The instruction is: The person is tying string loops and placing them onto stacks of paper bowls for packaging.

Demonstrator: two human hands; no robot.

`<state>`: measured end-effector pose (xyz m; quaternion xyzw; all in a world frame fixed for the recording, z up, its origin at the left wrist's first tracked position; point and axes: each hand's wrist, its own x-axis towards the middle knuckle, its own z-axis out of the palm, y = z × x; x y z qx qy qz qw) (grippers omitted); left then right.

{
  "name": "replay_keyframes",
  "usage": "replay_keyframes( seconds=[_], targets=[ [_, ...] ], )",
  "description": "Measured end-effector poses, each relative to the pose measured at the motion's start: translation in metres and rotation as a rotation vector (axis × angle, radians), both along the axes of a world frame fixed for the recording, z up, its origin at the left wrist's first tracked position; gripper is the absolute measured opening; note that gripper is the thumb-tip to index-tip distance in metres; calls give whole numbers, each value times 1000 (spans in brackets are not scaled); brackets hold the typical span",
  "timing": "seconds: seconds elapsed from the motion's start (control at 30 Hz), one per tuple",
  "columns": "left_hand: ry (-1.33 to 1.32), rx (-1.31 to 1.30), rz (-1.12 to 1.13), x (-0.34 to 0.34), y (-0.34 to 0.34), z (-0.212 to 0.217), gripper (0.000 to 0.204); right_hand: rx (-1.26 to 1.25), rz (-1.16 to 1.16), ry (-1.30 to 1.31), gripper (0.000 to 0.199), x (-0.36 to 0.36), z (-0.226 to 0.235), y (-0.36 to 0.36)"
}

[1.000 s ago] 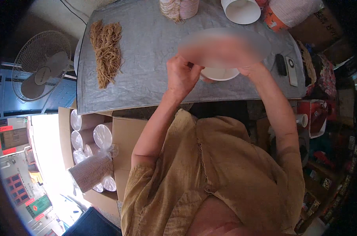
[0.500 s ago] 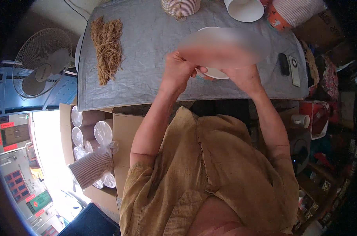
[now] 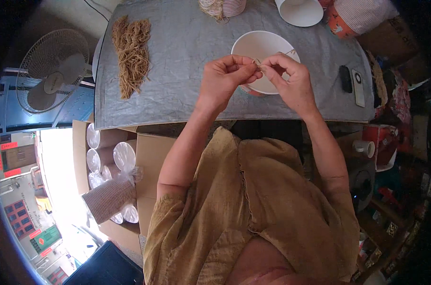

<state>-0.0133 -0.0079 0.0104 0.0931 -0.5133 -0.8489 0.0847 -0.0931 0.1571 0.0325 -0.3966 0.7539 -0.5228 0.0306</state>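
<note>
Over a white paper tub point(image 3: 246, 42) on the table, my two hands meet with their fingertips nearly touching. My left hand point(image 3: 226, 78) pinches a thin piece of brown twine point(image 3: 258, 63) between thumb and forefinger. The same twine is pinched by my right hand point(image 3: 289, 80), and a short end of it sticks out above the right knuckles. A coloured patch shows low on the tub's outer side, below my fingers. To the left lies a loose bundle of brown twine strands point(image 3: 131, 57).
At the far edge stand a twine-tied stack of striped tubs point(image 3: 223, 6), a tipped white tub point(image 3: 301, 13) and an orange-and-white stack point(image 3: 342, 24). A phone-like device point(image 3: 358, 88) lies right. A carton point(image 3: 151, 164) with bagged tub stacks and a fan point(image 3: 54, 71) are left.
A blurred patch hid the fingers and most of the tub before; both show now. My fingertips are together on the twine. The whole view has shifted slightly.
</note>
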Motion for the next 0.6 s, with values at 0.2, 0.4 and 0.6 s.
replay_keyframes(
  seconds=[0.2,0.4,0.6],
  targets=[
    [7,-150,32,0,5,2,15,14,2,-256,15,-2,3,-2],
    [21,-292,90,0,8,4,15,-10,2,-481,16,-9,3,-4],
    [9,-282,88,3,9,10,17,-108,26,-588,13,-14,-5,-5]
  ],
)
